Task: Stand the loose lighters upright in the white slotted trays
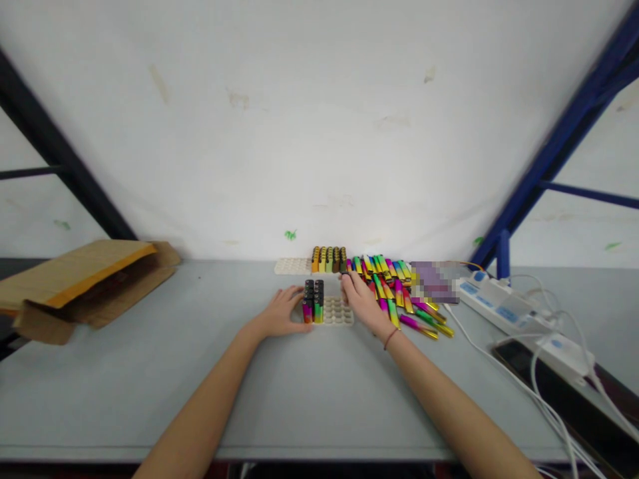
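A white backdrop [309,133] rises behind my grey table [150,386], with a blue steel brace [564,146] on the right and a black one [60,159] on the left. A torn cardboard mailer [94,286] lies at the table's left edge. Off to the right are a white power strip [499,306] and a dark phone [539,379], with white cables [544,392] trailing nearby.

In front of me, a beige moulded tray [337,311] holds a block of upright lighters [313,303] with black tops and rainbow-coloured bodies. My left hand [282,313] lies beside that block, its fingers [298,296] relaxed and touching the lighters' left side, without clenching them.

My right hand [362,303] is just right of the block, above a loose heap of gradient lighters [394,286] scattered across the table. Its fingertips [345,279] come together at the heap's left end, but I cannot tell whether they are grasping anything. A dark bracelet [390,339] circles that wrist.

Farther back, a second beige tray [292,266] carries a row of upright lighters [328,259]. A pixelated patch [434,283] hides whatever lies beside the heap.
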Demonstrator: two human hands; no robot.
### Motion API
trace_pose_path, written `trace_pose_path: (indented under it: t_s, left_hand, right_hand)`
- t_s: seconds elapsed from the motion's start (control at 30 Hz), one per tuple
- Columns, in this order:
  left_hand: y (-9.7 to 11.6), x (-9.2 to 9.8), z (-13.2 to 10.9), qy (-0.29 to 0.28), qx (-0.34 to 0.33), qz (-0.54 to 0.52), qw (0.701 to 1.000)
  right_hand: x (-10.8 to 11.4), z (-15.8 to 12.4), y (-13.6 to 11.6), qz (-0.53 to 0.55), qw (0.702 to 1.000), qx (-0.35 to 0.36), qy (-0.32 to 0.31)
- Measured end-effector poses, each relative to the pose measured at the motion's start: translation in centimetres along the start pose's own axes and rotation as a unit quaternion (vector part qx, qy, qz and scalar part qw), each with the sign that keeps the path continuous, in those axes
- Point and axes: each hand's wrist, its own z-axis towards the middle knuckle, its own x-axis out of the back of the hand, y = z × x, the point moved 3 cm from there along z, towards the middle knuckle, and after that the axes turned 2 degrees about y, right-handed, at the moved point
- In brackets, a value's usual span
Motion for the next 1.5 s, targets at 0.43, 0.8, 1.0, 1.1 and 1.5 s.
trace_pose_path:
  t_s: [0.43,0.8,1.0,1.1,1.5]
  left_hand:
    - [-0.1,-0.4,-0.1,0.010,0.010,-0.014,1.000]
    - [-0.2,-0.3,0.0,0.010,0.003,-0.002,1.000]
    - [-0.3,-0.2,0.0,-0.004,0.005,0.003,1.000]
    - [-0.3,-0.2,0.0,-0.015,0.011,0.006,1.000]
    - [-0.6,-0.5,0.0,-0.017,0.015,0.016,1.000]
  right_hand:
    - [-1.2,0.7,0.7,-0.038,0.995,0.086,-0.038]
    - [-0.1,0.7,0.0,-0.228,0.959,0.143,-0.090]
    - [10.0,1.2,0.6,-0.465,0.884,-0.033,-0.030]
    - [14.7,0.8,2.5,-0.564,0.812,-0.142,-0.051]
    - [15.0,1.4,5.8,-0.568,0.807,-0.146,-0.073]
